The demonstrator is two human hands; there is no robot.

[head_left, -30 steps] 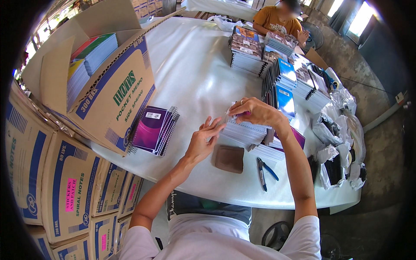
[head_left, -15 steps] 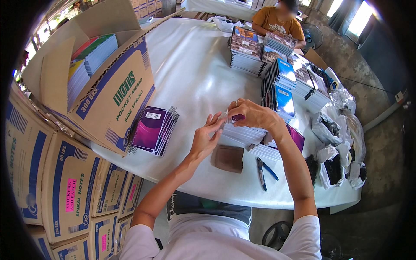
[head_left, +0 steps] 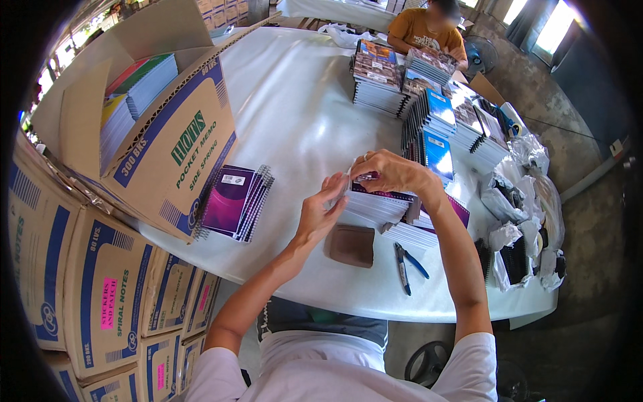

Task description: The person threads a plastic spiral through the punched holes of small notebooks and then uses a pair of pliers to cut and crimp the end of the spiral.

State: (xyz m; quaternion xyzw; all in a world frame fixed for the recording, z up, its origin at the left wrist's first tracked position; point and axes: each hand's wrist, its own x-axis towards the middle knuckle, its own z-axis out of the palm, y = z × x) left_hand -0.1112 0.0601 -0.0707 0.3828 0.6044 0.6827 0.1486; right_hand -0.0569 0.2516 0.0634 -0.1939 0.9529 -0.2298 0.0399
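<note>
Above the table, my left hand (head_left: 317, 216) and my right hand (head_left: 392, 173) come together around a small purple spiral notebook (head_left: 348, 179), seen nearly edge-on. My left fingers lie along its near side with the thumb below. The right fingers pinch its upper part, hiding most of the cover. Under my right hand stands a stack of notebooks (head_left: 378, 210) with white page edges and purple tops. A brown block (head_left: 351, 246) lies just in front of the stack, and blue-handled pliers (head_left: 408, 266) rest to its right.
Fanned purple notebooks (head_left: 228, 206) lie left, beside a big open carton (head_left: 177, 151). More cartons (head_left: 110, 295) are piled below it. Notebook stacks (head_left: 378, 84) and plastic-wrapped black coils (head_left: 512, 258) line the right. Across the table sits another person (head_left: 429, 37).
My right hand has shifted slightly, and more of the purple top of the stack shows beneath it. Both hands remain at the notebook.
</note>
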